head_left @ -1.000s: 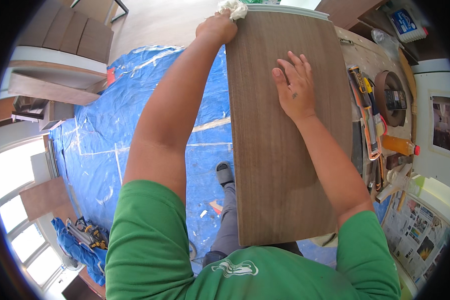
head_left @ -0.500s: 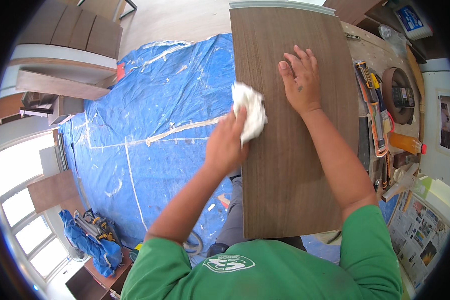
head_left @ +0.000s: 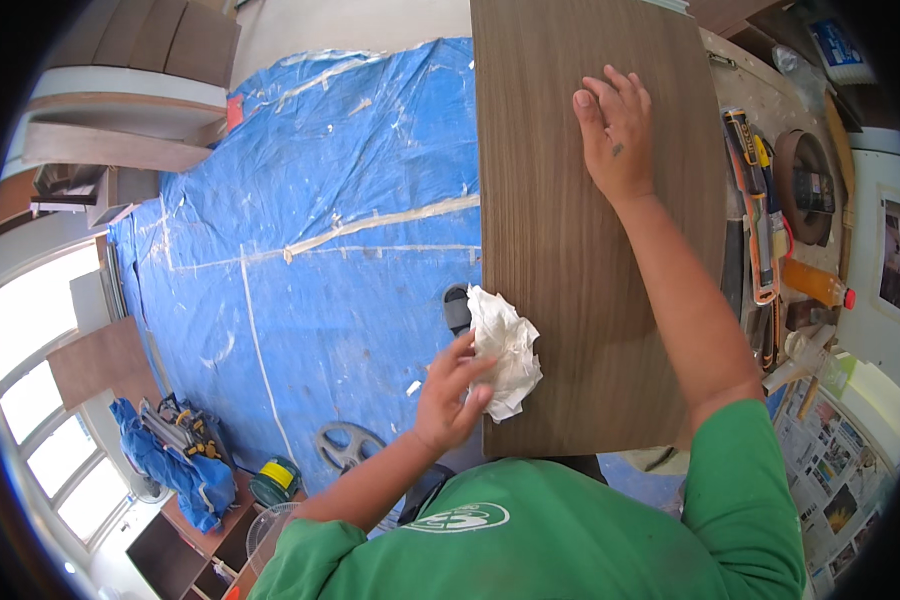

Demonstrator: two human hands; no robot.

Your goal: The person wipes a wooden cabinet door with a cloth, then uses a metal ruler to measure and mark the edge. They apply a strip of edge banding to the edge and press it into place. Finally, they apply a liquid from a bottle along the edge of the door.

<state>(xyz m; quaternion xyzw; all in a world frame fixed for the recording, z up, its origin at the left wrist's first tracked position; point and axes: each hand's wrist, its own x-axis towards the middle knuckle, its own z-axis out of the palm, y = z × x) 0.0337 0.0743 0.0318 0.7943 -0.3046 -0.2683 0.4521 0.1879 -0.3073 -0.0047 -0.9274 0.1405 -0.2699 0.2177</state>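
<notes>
hands are apart: left hand (head_left: pixel 448 402) touches crumpled white wipe (head_left: pixel 510 352), grip unclear; right hand (head_left: pixel 618 140) lies spread on brown rectangular wood-grain board (head_left: pixel 575 300), far end mostly cut off.

Blue tarp (head_left: pixel 340 285) spread out left. Orange bottle (head_left: pixel 813 283) near brown coil (head_left: pixel 787 190), right. Newspaper (head_left: pixel 832 475) lower right.

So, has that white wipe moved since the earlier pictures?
Yes. Judged against the brown board, the white wipe has come from the far left corner, along the left edge, to near the end closest to the person.
</notes>
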